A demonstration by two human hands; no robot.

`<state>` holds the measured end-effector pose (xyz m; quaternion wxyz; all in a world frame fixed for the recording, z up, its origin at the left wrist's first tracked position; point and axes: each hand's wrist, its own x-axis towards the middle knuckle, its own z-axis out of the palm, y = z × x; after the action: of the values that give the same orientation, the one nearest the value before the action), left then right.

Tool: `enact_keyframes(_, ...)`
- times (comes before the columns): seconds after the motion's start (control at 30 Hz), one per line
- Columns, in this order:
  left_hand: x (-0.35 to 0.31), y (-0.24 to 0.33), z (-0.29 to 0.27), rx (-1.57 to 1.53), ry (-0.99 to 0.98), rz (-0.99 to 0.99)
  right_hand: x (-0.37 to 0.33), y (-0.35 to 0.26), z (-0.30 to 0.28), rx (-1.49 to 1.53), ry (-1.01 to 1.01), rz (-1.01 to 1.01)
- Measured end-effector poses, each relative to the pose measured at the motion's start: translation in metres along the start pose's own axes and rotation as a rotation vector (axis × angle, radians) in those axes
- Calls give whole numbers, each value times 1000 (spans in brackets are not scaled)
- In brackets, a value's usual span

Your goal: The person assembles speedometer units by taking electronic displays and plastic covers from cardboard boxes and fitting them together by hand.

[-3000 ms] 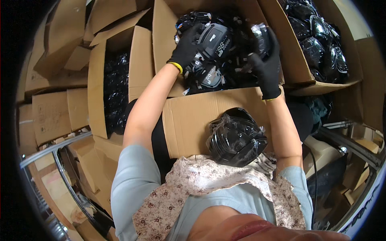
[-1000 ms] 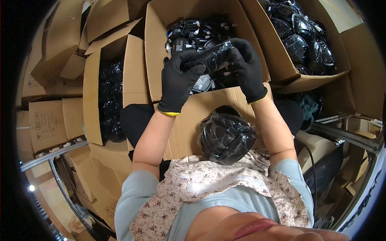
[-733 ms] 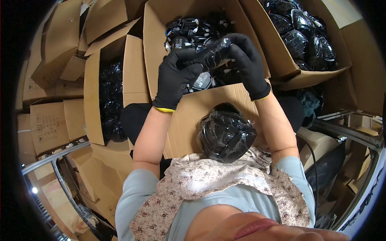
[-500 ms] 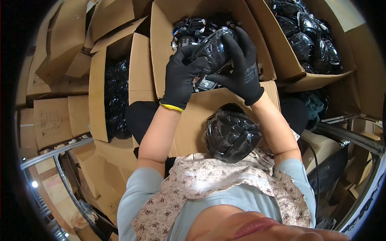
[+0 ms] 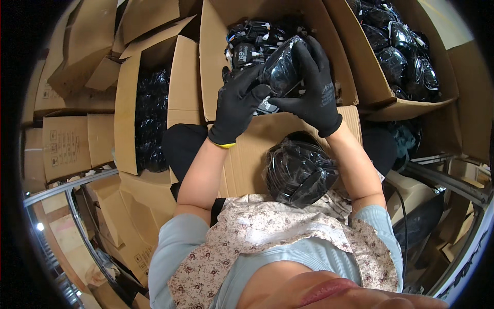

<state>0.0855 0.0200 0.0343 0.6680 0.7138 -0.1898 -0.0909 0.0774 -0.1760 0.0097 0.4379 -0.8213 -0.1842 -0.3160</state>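
Both of my hands wear black gloves. Between them is a glossy black rounded part [image 5: 281, 71] in clear film, tilted over the middle carton [image 5: 217, 67]. My left hand [image 5: 234, 105] grips its lower left side, the thumb near its bottom end. On the other side, my right hand [image 5: 315, 87] has its fingers over the top right edge and its thumb below. Under the part, the carton holds several black display units [image 5: 244, 54] with wires and connectors, partly hidden by my hands. A second film-wrapped black part [image 5: 298, 170] rests at my lap, between my forearms.
On the right, a large carton [image 5: 370, 85] holds several glossy wrapped black parts [image 5: 393, 62]. A narrower carton [image 5: 126, 118] at left contains more dark wrapped pieces [image 5: 153, 123]. Stacked cartons [image 5: 67, 144] and a metal rail [image 5: 77, 183] stand farther left; another rail [image 5: 447, 177] runs at right.
The whole view has shifted slightly. In my hands the wrapped part has turned a little more upright, and my left fingers have slid lower along its side.
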Motion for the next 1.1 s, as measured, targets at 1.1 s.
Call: enact_keyframes(1.1,-6,19,25,-178,165,43,7,-30,-13,-197,93,-31)
